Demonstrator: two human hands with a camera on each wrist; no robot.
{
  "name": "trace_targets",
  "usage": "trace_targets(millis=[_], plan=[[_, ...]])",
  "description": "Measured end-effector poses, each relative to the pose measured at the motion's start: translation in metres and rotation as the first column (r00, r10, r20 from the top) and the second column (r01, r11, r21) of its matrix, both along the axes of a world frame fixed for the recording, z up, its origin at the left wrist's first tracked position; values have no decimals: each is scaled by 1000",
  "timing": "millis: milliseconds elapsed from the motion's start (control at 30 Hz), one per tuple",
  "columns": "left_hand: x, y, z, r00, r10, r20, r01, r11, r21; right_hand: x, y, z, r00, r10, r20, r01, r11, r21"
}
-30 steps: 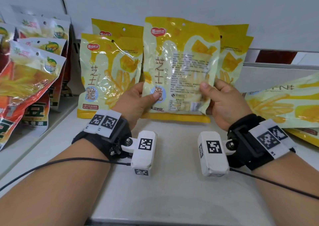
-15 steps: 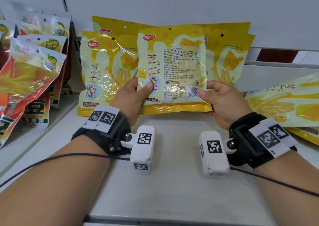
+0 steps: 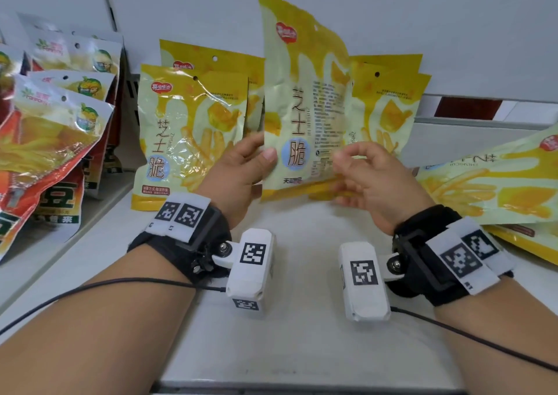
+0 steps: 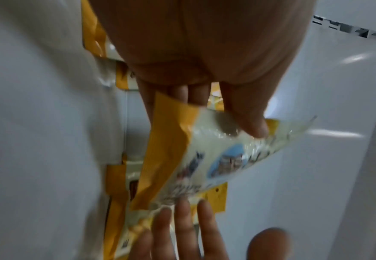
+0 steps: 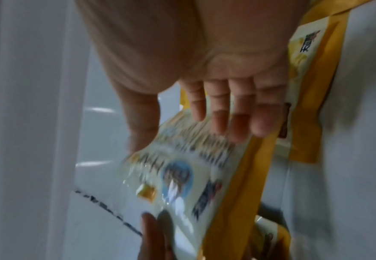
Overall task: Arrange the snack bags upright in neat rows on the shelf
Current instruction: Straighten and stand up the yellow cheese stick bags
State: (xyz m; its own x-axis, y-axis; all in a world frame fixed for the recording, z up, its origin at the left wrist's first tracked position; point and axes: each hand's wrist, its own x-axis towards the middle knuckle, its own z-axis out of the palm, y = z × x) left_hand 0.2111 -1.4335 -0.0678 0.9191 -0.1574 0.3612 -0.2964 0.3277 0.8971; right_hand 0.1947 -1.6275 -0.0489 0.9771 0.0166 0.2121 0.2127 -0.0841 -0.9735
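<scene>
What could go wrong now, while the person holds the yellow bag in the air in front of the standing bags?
1. Only the left hand pinches the held bag, at its lower edge; the right hand looks loose, so the bag may slip or twist.
2. The bag hangs close in front of the standing yellow bags, and a swing could knock them over.

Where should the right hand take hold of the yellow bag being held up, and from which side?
Its lower right edge, from the right. The held yellow bag stands upright, and the left hand already pinches its lower left edge. The right hand is loose beside the free edge, level with it.
</scene>
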Motion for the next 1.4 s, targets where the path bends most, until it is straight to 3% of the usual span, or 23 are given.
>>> trace_targets(millis=[100, 300, 467, 533, 600, 667, 733, 833, 900, 1000, 1133, 1267, 1400], plan=[[-3, -11, 4, 983, -186, -2, 185, 979, 79, -10, 7, 3, 999, 32, -41, -37, 993, -110], [-10, -39, 12, 949, -302, -95, 314, 934, 167, -26, -15, 9, 988, -125, -91, 116, 988, -103], [-14, -65, 21, 921, -383, -67, 387, 889, 244, -40, -32, 6, 945, -328, 3, 324, 933, -156], [-12, -75, 25, 959, -280, -47, 283, 930, 233, -44, -46, 8, 900, -435, 21, 434, 893, -116], [-3, -83, 25, 998, -33, -51, 45, 968, 245, -47, -63, 10, 844, -535, 29, 536, 844, -32], [11, -86, 21, 964, 248, -91, -207, 924, 321, -48, -77, 10, 795, -607, 1, 606, 793, 56], [23, -87, 16, 911, 391, -130, -307, 855, 418, -45, -86, 9, 801, -590, -98, 598, 793, 115], [35, -91, 10, 912, 394, -114, -279, 799, 533, -39, -90, 4, 861, -449, -240, 490, 858, 153], [40, -95, 9, 913, 393, -111, -270, 784, 559, -33, -93, -1, 830, -508, -230, 512, 858, -47], [46, -102, 9, 904, 412, -116, -267, 754, 600, -26, -100, -3, 738, -659, -146, 604, 741, -293], [48, -106, 6, 885, 461, -67, -284, 648, 706, -22, -116, 0, 630, -764, -140, 682, 631, -369], [50, -105, 1, 901, 418, -115, -258, 731, 631, -21, -137, 5, 567, -812, -139, 697, 563, -443], [48, -97, 1, 924, 342, -169, -206, 820, 534, -22, -145, 5, 525, -841, -133, 762, 533, -367]])
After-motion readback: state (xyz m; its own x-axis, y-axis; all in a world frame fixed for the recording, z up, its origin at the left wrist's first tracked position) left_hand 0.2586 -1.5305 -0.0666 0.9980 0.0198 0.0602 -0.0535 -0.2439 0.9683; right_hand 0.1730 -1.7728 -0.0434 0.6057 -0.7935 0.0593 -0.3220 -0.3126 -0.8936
